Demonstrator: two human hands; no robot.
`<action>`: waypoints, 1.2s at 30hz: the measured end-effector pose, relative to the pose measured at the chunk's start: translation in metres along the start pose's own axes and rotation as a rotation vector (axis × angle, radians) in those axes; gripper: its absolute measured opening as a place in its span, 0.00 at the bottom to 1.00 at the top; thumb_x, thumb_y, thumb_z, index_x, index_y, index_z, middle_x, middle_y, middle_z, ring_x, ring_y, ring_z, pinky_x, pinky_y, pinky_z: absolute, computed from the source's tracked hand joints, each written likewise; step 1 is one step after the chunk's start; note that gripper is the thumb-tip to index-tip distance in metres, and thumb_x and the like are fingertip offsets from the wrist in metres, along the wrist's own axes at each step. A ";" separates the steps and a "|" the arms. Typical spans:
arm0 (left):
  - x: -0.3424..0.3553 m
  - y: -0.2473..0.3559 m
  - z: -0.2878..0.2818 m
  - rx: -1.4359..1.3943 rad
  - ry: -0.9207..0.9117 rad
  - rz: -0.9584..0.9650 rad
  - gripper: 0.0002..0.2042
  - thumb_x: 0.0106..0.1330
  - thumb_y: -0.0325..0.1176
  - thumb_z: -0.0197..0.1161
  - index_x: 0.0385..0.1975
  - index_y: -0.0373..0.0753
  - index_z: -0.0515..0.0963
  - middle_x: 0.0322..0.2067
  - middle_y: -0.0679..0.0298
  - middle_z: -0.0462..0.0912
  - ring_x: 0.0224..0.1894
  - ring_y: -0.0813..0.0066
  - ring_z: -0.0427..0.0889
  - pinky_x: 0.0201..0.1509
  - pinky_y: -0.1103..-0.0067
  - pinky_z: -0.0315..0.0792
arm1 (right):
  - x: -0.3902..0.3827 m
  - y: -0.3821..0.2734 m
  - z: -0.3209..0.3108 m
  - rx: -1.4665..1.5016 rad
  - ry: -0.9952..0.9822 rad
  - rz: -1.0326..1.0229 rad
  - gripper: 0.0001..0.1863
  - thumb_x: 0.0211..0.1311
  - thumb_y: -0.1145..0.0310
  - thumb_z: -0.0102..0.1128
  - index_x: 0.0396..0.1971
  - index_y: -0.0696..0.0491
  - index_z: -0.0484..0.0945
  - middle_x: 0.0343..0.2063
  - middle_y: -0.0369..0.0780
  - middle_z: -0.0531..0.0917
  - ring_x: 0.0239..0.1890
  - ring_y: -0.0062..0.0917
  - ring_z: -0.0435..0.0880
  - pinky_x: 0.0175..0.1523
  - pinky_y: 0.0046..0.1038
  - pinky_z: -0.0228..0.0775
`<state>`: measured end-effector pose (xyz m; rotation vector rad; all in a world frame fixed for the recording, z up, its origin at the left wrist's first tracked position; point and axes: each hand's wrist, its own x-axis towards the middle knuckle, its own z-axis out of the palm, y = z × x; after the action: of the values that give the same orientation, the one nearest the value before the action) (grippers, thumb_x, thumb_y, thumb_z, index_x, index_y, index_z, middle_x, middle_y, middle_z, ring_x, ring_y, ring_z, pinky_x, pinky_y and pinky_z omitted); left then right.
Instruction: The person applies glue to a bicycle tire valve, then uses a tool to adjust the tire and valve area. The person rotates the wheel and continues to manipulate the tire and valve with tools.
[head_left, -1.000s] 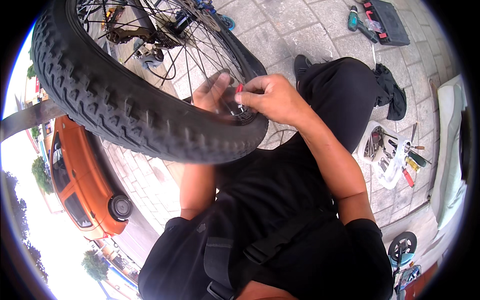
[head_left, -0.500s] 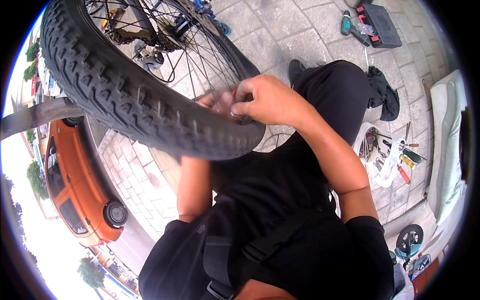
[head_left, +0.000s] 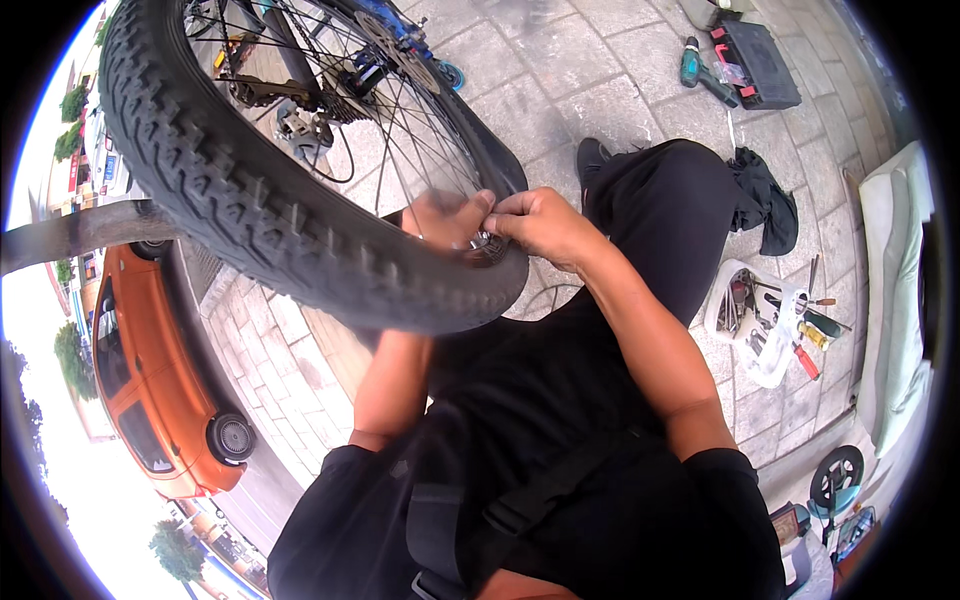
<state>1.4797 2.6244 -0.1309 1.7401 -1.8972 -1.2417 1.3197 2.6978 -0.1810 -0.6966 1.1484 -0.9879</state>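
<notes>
The knobby bicycle tyre is now seen lower and further right in the view than a second ago. The right hand has been shifted right along the rim, and the left hand is more exposed above the tread.

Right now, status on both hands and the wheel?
Left hand and right hand both pinching at the rim inside the knobby bicycle tire. Spokes crowd the fingers. What they pinch is hidden.
</notes>
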 end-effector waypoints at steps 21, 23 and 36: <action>0.031 -0.074 -0.033 -0.770 -0.496 0.251 0.19 0.75 0.45 0.67 0.47 0.31 0.79 0.40 0.59 0.83 0.40 0.71 0.80 0.48 0.74 0.76 | -0.030 -0.022 0.003 0.033 0.004 -0.085 0.22 0.64 0.56 0.72 0.45 0.61 0.88 0.35 0.38 0.89 0.39 0.23 0.83 0.47 0.32 0.76; 0.024 -0.044 -0.039 -0.649 -0.403 0.189 0.15 0.76 0.42 0.67 0.31 0.37 0.80 0.27 0.69 0.81 0.30 0.83 0.74 0.36 0.82 0.68 | -0.040 -0.040 0.005 0.091 0.005 -0.063 0.20 0.64 0.57 0.71 0.43 0.60 0.90 0.34 0.37 0.89 0.39 0.21 0.83 0.46 0.29 0.75; 0.009 0.001 -0.037 -0.275 -0.257 0.077 0.13 0.72 0.41 0.71 0.32 0.37 0.83 0.25 0.68 0.83 0.26 0.82 0.75 0.32 0.81 0.68 | -0.026 -0.017 0.008 0.218 -0.014 -0.061 0.16 0.58 0.55 0.73 0.29 0.56 0.90 0.20 0.30 0.81 0.23 0.16 0.74 0.29 0.25 0.63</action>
<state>1.5027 2.6017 -0.1111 1.4120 -1.7991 -1.6725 1.3207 2.7142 -0.1533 -0.5645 0.9938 -1.1388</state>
